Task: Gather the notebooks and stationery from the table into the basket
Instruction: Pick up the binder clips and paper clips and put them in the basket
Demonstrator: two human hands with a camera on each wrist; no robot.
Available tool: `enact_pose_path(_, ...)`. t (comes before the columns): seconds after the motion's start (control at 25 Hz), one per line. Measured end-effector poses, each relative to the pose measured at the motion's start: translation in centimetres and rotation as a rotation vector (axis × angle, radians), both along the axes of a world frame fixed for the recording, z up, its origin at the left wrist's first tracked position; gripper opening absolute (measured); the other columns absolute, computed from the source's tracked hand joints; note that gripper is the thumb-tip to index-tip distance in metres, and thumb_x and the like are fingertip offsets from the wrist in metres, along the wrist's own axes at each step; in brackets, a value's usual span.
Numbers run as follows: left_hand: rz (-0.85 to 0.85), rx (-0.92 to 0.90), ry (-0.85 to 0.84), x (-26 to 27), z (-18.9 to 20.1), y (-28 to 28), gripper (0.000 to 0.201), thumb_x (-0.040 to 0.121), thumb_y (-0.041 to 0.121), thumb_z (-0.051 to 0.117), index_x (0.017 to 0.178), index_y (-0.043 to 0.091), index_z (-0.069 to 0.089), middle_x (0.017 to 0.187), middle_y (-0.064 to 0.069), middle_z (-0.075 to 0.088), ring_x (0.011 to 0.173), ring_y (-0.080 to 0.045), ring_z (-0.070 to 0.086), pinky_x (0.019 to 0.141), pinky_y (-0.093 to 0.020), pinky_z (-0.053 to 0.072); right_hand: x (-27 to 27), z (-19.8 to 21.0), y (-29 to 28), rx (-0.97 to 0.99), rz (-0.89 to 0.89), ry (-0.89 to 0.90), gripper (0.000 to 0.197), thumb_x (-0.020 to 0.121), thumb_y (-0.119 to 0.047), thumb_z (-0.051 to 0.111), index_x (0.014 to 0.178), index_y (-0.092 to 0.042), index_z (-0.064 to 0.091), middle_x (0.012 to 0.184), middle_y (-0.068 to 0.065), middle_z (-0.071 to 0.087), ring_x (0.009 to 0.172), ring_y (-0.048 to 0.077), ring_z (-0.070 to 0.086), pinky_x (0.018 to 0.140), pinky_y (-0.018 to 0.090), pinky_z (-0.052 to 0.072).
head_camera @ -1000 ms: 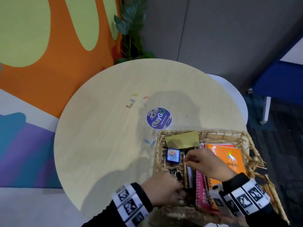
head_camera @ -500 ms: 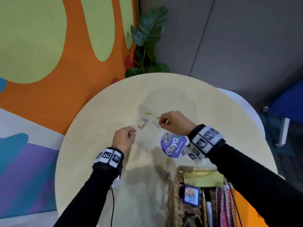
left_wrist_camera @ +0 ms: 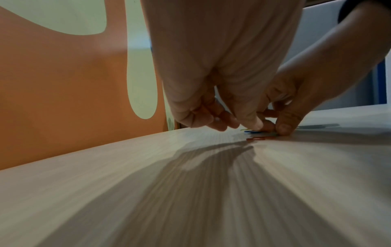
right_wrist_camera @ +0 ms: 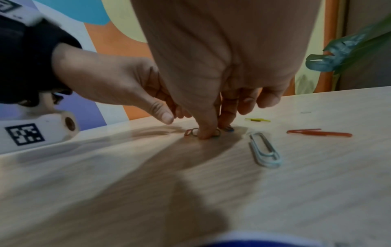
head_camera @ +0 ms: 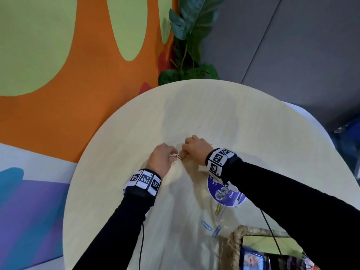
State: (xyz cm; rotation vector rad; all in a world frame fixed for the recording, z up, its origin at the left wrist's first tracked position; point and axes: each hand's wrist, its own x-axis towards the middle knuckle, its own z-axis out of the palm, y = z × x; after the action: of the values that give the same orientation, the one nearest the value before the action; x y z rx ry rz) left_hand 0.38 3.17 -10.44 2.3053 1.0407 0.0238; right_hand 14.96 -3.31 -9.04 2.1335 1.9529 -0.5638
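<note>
Both hands meet near the middle of the round pale wood bench, fingertips down on a small cluster of paper clips. Left hand: fingers curled, thumb and forefinger tips closing in at the bench surface right by the clips; grip narrow, but cannot tell if it actually has a clip pinched. Right hand: thumb tip pressed down on a red and a green clip in the right wrist view, other fingers loosely bent behind it, a blue clip under a fingertip; whether the grip has closed on anything cannot be told.

Loose clips just beside the right hand in the right wrist view: a yellow one, a red one, a larger pale blue one, all flat on the bench. Nearer the person, in the head view, a yellow clip, a pale purple clip and two blue clips lie between a round purple sticker and the wicker basket.

The basket sits at the near right edge of the bench, mostly cut off by the frame; a yellow paper and a small blue item show inside. Black sleeves, tagged wristbands on both wrists. Orange and green wall and a leafy plant behind the bench.
</note>
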Motion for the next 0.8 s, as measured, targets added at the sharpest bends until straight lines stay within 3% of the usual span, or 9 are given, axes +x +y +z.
enact_pose_path(0.16, -0.094, -0.023, 0.01, 1.6, -0.5, 0.2, 0.022, 0.082, 0.013, 0.067, 0.103, 0.01, 0.069, 0.105, -0.013, 0.064, 0.099, -0.027, 0.061, 0.086, -0.029, 0.044, -0.2, 1.0, -1.3, -0.05, -0.041, 0.008, 0.027, 0.096, -0.02, 0.042, 0.115, -0.008, 0.057, 0.123, 0.013, 0.056, 0.121, 0.031, 0.046, 0.094, 0.041, 0.04)
enact_pose_path(0.28, -0.155, -0.004, 0.07, 2.2, -0.9, 0.3, 0.016, 0.079, 0.01, 0.07, 0.094, 0.006, 0.071, 0.102, -0.017, 0.063, 0.098, -0.031, 0.059, 0.084, -0.031, 0.043, 0.8, 4.3, -4.2, 0.067, -0.176, 0.15, 0.013, 0.092, -0.015, 0.049, 0.098, -0.01, 0.061, 0.109, 0.011, 0.06, 0.105, 0.03, 0.053, 0.081, 0.036, 0.037)
enact_pose_path(0.4, -0.254, 0.05, 0.146, 2.5, -0.7, 0.6, 0.015, 0.077, 0.008, 0.07, 0.09, 0.0, 0.071, 0.101, -0.023, 0.064, 0.097, -0.037, 0.06, 0.084, -0.032, 0.041, 1.8, 8.9, -9.7, 0.234, -0.272, 0.27, 0.006, 0.086, -0.01, 0.057, 0.089, -0.007, 0.062, 0.097, 0.013, 0.062, 0.09, 0.029, 0.056, 0.079, 0.036, 0.043)
enact_pose_path(0.52, -0.272, 0.092, 0.187, 3.0, -0.6, 0.0, 0.013, 0.079, 0.003, 0.067, 0.09, -0.004, 0.068, 0.101, -0.029, 0.065, 0.098, -0.04, 0.06, 0.086, -0.038, 0.043, 0.7, 13.0, -17.7, 0.318, -0.373, 0.381, 0.005, 0.086, -0.007, 0.059, 0.088, -0.004, 0.061, 0.082, 0.005, 0.06, 0.062, 0.008, 0.045, 0.064, 0.015, 0.036)
enact_pose_path(0.56, -0.251, 0.096, 0.191, 3.1, -0.6, -0.5, 0.012, 0.08, 0.002, 0.065, 0.09, -0.004, 0.067, 0.101, -0.029, 0.066, 0.098, -0.04, 0.06, 0.086, -0.039, 0.044, -0.2, 13.9, -20.5, 0.311, -0.391, 0.405, 0.003, 0.087, -0.008, 0.059, 0.088, -0.005, 0.061, 0.078, 0.001, 0.06, 0.058, 0.008, 0.043, 0.062, 0.012, 0.035)
enact_pose_path(0.72, -0.108, 0.094, 0.205, 3.0, -0.4, -1.3, 0.016, 0.085, 0.0, 0.056, 0.1, -0.001, 0.062, 0.108, -0.028, 0.065, 0.103, -0.041, 0.06, 0.089, -0.042, 0.047, -4.6, 13.7, -29.5, 0.16, -0.418, 0.48, 0.004, 0.085, -0.009, 0.062, 0.082, -0.011, 0.06, 0.075, -0.003, 0.063, 0.067, 0.007, 0.051, 0.064, 0.01, 0.037)
enact_pose_path(0.8, -0.11, 0.118, 0.261, 3.2, -0.3, -1.7, 0.018, 0.086, -0.002, 0.056, 0.102, -0.002, 0.065, 0.111, -0.028, 0.066, 0.107, -0.041, 0.06, 0.092, -0.042, 0.047, -7.0, 11.7, -32.6, 0.031, -0.422, 0.462, 0.005, 0.085, -0.011, 0.06, 0.081, -0.012, 0.057, 0.077, 0.0, 0.062, 0.069, 0.01, 0.05, 0.064, 0.02, 0.039)
